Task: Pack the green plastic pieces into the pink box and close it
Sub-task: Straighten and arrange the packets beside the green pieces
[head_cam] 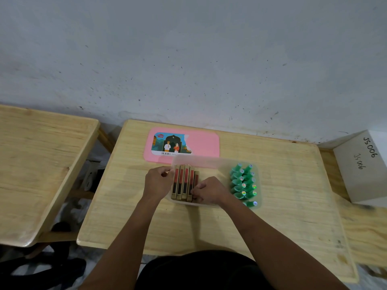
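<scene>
Left hand (158,181) pinches box (215,162) left rim. Right hand (210,190) grips rightmost carton (196,178). Green pieces (244,183) fill box's right end. Pink lid (201,143) at bench (293,185) back edge.

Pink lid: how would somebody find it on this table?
Find the middle wooden table against the grey wall. Just behind the clear box holding green pieces, the pink lid lies flat. It is the only pink thing, with a cartoon sticker on its left half.
</scene>
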### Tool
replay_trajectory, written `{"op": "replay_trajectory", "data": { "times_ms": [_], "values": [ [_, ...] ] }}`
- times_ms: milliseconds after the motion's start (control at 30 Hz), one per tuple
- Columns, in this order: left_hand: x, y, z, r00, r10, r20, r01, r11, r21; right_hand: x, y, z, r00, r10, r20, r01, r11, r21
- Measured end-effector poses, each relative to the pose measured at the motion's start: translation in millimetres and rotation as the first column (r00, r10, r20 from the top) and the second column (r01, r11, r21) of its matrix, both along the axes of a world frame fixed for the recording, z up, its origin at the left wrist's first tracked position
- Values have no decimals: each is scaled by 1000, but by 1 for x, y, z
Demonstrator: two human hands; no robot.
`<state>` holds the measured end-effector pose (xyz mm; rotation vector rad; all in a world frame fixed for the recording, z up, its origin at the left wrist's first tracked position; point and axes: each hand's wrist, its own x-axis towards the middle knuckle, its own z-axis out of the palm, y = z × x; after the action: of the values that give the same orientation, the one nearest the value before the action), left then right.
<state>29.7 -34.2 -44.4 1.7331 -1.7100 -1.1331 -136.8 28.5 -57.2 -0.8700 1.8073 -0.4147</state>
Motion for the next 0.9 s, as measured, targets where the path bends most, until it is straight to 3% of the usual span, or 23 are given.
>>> {"op": "replay_trajectory", "data": {
  "times_ms": [200,500,900],
  "values": [
    [0,0,0,1000,11,-13,-11,1000,15,-5,-5,2,990,26,-142,-37,996,-75],
    [0,1,4,1000,2,-29,-2,1000,25,2,-30,14,845,341,-411,-395,918,-50],
    [0,1,5,999,-3,-33,3,1000,7,1,-35,17,846,429,-318,-470,880,-64]
  ]
}}
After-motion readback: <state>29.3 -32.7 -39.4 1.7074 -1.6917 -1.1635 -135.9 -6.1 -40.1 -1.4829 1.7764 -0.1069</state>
